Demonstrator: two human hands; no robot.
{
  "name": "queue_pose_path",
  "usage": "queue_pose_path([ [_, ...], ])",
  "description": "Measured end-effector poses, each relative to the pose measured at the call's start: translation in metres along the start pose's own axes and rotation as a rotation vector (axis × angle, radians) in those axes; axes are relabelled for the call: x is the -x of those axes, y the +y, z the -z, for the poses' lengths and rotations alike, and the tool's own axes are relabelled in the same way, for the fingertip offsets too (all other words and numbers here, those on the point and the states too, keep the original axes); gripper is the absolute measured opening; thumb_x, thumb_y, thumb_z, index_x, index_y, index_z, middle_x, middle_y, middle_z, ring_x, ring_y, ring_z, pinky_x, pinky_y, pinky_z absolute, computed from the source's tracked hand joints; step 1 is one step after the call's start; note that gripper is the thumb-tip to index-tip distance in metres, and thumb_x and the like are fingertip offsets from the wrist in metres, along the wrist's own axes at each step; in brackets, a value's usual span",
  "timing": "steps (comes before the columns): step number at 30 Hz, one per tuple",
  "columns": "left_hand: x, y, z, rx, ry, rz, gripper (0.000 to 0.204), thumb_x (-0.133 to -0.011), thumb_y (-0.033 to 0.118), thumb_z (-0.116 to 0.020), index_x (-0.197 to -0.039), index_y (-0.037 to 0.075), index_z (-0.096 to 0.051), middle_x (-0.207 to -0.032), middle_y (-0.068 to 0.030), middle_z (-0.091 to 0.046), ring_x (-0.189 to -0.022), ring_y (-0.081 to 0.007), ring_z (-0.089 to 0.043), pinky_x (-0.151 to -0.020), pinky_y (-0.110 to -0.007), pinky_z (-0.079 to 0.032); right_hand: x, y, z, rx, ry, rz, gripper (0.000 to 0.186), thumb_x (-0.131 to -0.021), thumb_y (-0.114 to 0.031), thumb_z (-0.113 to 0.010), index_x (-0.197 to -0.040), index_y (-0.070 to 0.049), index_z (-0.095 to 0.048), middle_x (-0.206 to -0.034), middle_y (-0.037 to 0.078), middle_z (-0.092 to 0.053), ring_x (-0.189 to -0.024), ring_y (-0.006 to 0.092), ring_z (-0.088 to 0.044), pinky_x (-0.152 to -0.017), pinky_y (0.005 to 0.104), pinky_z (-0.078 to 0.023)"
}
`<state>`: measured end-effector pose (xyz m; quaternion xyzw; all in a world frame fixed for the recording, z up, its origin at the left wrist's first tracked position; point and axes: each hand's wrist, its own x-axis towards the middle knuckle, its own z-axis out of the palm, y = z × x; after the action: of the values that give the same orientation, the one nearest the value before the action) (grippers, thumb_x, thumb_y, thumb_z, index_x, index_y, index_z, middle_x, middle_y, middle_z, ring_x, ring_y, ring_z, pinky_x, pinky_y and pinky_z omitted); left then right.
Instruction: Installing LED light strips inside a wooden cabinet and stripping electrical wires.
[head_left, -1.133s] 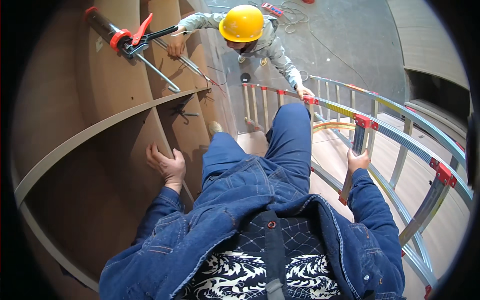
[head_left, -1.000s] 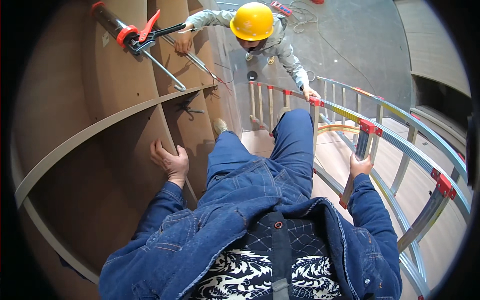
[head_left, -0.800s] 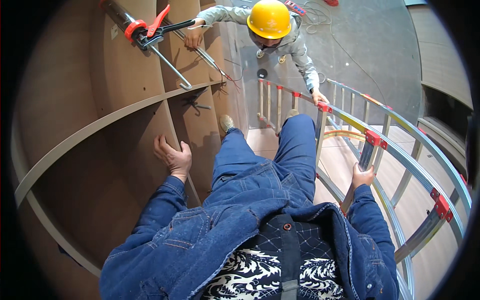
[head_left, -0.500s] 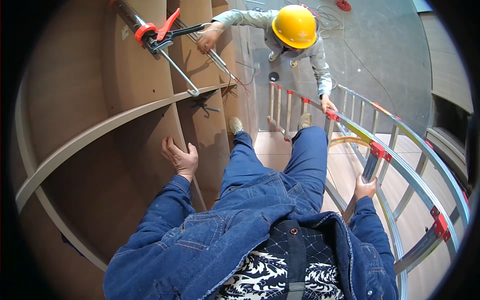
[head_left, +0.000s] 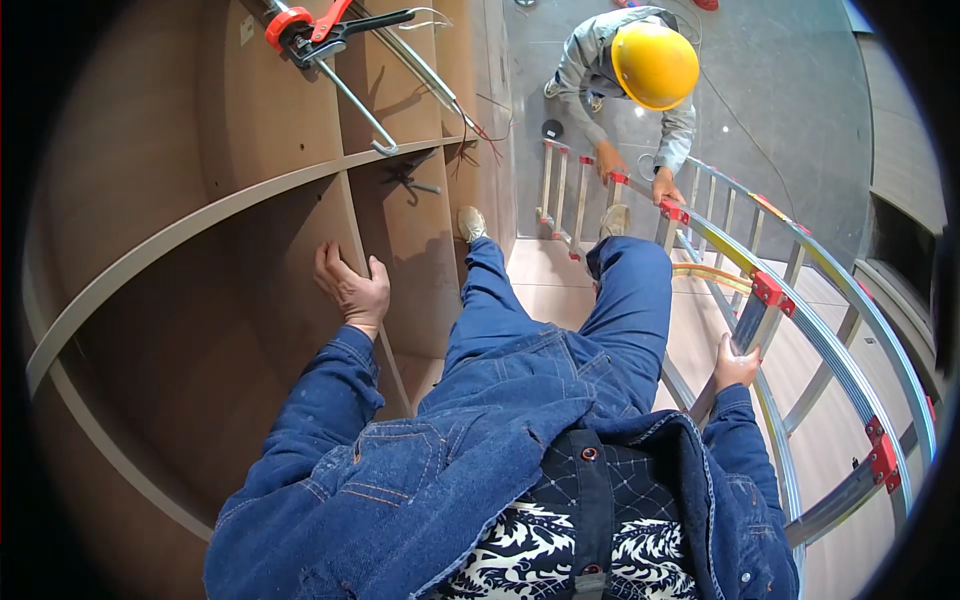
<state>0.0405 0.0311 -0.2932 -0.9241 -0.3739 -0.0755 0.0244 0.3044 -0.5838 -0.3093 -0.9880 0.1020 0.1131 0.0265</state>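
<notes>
My left hand [head_left: 352, 288] is beside the upright divider [head_left: 362, 268] of a wooden cabinet, holding nothing, with thumb apart from the half-bent fingers; whether it touches the panel I cannot tell. My right hand [head_left: 737, 365] wraps round a rung of an aluminium stepladder [head_left: 822, 313] with red joint brackets. One of my shoes [head_left: 472, 224] is by the cabinet, and the other [head_left: 614, 221] is at the ladder. A caulking gun [head_left: 312, 38] with a red trigger lies on an upper cabinet compartment, next to long metal strips [head_left: 418, 66] with thin wires at the end.
A person in a yellow hard hat [head_left: 655, 66] stands below at the ladder's far side, both hands on it. A small black clamp-like tool [head_left: 408, 180] lies in a cabinet compartment. A cable [head_left: 745, 135] runs over the grey floor [head_left: 800, 100]. Dark openings line the right wall.
The person in the hard hat has let go of the metal strips, shifted right and put that hand on the ladder. My hands keep their places, with the view slightly shifted.
</notes>
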Motion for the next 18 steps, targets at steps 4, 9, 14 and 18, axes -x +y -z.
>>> queue_pose_path([
  [4,0.0,0.0,-0.001,-0.008,-0.004,0.001,0.07,-0.079,0.019,-0.072,-0.138,0.002,-0.039,-0.142,-0.0247,-0.041,-0.125,-0.0438,-0.045,-0.109,-0.053,-0.035,0.001,0.0,0.001,0.018,0.02,0.016,0.048,-0.083,-0.035,-0.078,-0.113,-0.001,-0.061,-0.092,0.021,-0.072,-0.081,0.0403,-0.073,-0.075,0.0442,-0.059],
  [9,-0.002,0.001,-0.001,-0.013,-0.001,-0.009,0.068,-0.081,0.019,-0.072,-0.138,0.002,-0.04,-0.142,-0.0248,-0.041,-0.126,-0.0435,-0.045,-0.11,-0.052,-0.035,0.002,-0.002,0.002,0.016,0.001,0.009,0.049,-0.084,-0.035,-0.078,-0.114,-0.001,-0.06,-0.094,0.021,-0.072,-0.083,0.04,-0.073,-0.077,0.0434,-0.059],
  [14,-0.009,0.005,0.006,0.032,-0.008,0.034,0.066,-0.082,0.018,-0.072,-0.138,0.002,-0.04,-0.141,-0.0247,-0.041,-0.126,-0.0423,-0.045,-0.109,-0.049,-0.037,-0.004,-0.011,0.004,0.014,-0.015,-0.023,0.05,-0.085,-0.035,-0.078,-0.116,-0.001,-0.059,-0.098,0.021,-0.072,-0.087,0.0395,-0.073,-0.079,0.0424,-0.059],
  [18,-0.013,0.017,0.021,0.211,-0.033,0.141,0.063,-0.084,0.018,-0.071,-0.137,0.001,-0.041,-0.14,-0.0246,-0.042,-0.126,-0.0408,-0.045,-0.109,-0.046,-0.039,-0.002,-0.008,0.003,0.01,-0.047,-0.045,0.05,-0.086,-0.036,-0.077,-0.117,-0.002,-0.058,-0.1,0.021,-0.072,-0.089,0.0391,-0.073,-0.081,0.042,-0.059],
])
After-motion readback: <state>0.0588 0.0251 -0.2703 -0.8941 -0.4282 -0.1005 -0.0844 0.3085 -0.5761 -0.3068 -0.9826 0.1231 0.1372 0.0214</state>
